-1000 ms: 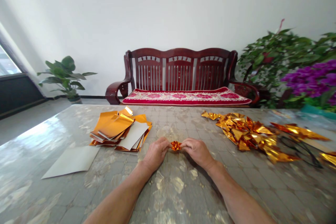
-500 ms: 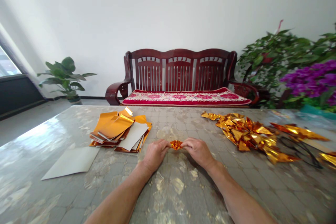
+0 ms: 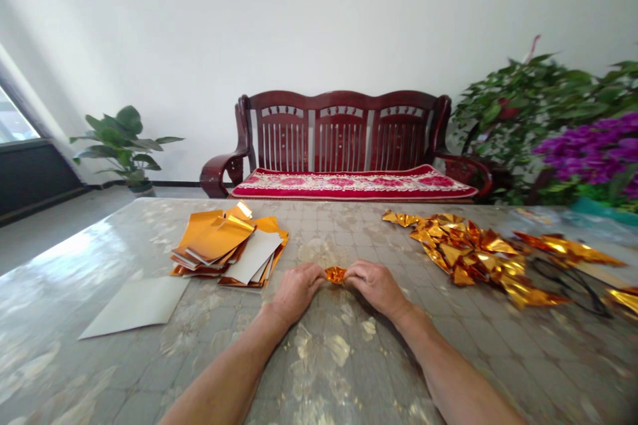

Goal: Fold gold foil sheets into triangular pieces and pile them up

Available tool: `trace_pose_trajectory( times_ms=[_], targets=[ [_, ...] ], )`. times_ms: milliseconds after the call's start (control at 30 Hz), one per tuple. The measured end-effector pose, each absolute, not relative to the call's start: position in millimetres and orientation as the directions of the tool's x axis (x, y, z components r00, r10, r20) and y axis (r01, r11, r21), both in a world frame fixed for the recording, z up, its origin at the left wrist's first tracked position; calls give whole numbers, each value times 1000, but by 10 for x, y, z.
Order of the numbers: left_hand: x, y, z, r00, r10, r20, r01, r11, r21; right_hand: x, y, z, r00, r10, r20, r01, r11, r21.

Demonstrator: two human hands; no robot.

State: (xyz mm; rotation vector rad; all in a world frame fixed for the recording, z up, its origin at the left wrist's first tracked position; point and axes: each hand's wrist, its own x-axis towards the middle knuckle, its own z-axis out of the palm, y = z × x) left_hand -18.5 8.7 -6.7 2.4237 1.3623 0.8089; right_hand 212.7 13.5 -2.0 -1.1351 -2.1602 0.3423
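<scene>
Between my two hands is a small folded piece of shiny gold foil paper (image 3: pixel 335 274), creased into facets. My left hand (image 3: pixel 298 287) pinches its left end, and my right hand (image 3: pixel 375 284) pinches the right end. Fingertips cover both ends of the piece. Left of my hands lies a loose stack of gold foil paper sheets (image 3: pixel 214 239), some with the pale side up. A single sheet (image 3: pixel 137 305) rests pale side up nearer the left edge. To the right is a heap of folded gold foil pieces (image 3: pixel 463 249).
The table (image 3: pixel 309 372) has a patterned, glossy cover. Dark-framed glasses (image 3: pixel 573 285) lie beside the gold heap, near clear plastic (image 3: pixel 553 219). Beyond stand a wooden bench (image 3: pixel 343 139) with a red-and-white cushion, a potted plant (image 3: pixel 127 146) and purple flowers (image 3: pixel 593 149).
Both hands stay in nearly the same place, pinching the foil piece. The piece's facets look very slightly different; the stack and the heap are unchanged.
</scene>
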Motion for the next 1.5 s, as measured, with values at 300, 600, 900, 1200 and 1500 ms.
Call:
trace_pose_trajectory(
  times_ms=[300, 600, 900, 1200, 1500],
  targets=[
    [-181, 102, -104, 398, 840, 368, 626, -542, 560, 2126, 111, -23, -420, 805, 420, 646, 590, -485],
    [-171, 88, -93, 372, 847, 378, 636, -530, 561, 2101, 75, 35, -441, 757, 481, 682, 631, -368],
    [-137, 26, -40, 302, 887, 348, 651, -459, 604, 2048, 63, 60, -333, 847, 414, 736, 508, -447],
    [-67, 1, -24, 294, 881, 371, 607, -472, 640, 2029, 103, 16, -307, 843, 441, 674, 520, -525],
    [-92, 50, -71, 271, 890, 367, 494, -456, 740, 2030, 59, 39, -394, 831, 393, 615, 556, -559]
  ],
)
